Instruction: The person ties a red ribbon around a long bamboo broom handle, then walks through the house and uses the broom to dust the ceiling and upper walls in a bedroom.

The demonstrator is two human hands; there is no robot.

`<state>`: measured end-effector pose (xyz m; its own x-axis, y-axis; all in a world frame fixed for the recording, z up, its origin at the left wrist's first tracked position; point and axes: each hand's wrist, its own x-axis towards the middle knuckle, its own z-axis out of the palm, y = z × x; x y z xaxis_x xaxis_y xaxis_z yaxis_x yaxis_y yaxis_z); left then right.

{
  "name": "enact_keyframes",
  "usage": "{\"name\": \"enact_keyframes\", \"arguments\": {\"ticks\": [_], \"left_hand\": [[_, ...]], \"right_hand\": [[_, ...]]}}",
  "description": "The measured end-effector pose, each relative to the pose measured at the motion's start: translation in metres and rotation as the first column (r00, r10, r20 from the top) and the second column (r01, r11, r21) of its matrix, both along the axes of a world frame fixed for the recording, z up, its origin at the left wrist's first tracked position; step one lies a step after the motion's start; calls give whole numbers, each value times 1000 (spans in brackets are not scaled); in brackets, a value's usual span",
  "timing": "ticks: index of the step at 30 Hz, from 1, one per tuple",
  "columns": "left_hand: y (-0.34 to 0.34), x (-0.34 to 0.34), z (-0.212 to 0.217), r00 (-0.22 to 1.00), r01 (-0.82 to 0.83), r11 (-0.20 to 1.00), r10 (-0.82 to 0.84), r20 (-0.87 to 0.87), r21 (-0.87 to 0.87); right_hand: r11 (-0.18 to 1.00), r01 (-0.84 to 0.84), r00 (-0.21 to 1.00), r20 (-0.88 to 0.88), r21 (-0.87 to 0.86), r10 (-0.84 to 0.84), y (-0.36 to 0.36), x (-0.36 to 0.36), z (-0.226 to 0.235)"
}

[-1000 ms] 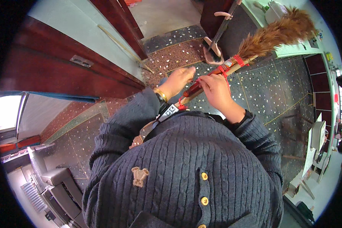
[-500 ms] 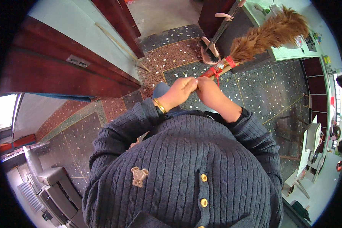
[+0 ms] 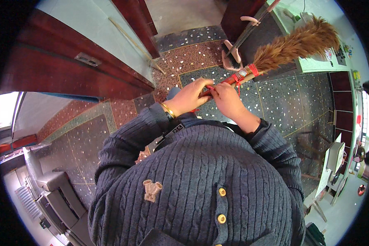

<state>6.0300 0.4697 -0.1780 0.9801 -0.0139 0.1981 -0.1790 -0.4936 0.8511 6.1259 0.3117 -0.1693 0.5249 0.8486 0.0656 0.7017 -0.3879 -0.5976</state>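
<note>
I hold a feather duster [image 3: 293, 43] in front of my chest. Its brown feathered head points up and to the right, and red bands wrap the top of its cane handle [image 3: 238, 78]. My left hand [image 3: 188, 97] grips the lower end of the handle; a gold bangle sits on that wrist. Right beside it, my right hand [image 3: 226, 99] closes on the handle too, fingers at a red string. The two hands touch. My dark knitted cardigan fills the lower half of the view.
Speckled terrazzo floor [image 3: 274, 106] lies below. A dark red wooden door [image 3: 61, 69] stands at left, a thin stick [image 3: 131, 39] leaning by the wall. Pink slippers [image 3: 229, 59] sit by a dark cabinet. A pale green counter [image 3: 320, 63] is at right, grey furniture at lower left.
The duster has slid away from me: a long stretch of handle that reached down past my left hand is gone from view. Both hands came together on the handle's end.
</note>
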Motion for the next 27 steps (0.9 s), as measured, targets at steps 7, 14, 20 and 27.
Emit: {"name": "enact_keyframes", "arguments": {"ticks": [7, 14, 20, 27], "left_hand": [[9, 8, -12, 999, -23, 972, 13, 46, 233], [4, -11, -17, 991, 123, 985, -129, 41, 119], [7, -8, -49, 991, 109, 987, -117, -61, -122], [6, 9, -47, 966, -20, 950, -62, -250, -313]], "right_hand": [[990, 116, 975, -182, -85, -129, -1, 2, 6], [975, 220, 474, -874, 2, -105, -7, 10, -15], [986, 158, 641, -765, 51, -63, -7, 8, -21], [990, -16, 983, 184, 143, -10, 8, 0, 2]]}}
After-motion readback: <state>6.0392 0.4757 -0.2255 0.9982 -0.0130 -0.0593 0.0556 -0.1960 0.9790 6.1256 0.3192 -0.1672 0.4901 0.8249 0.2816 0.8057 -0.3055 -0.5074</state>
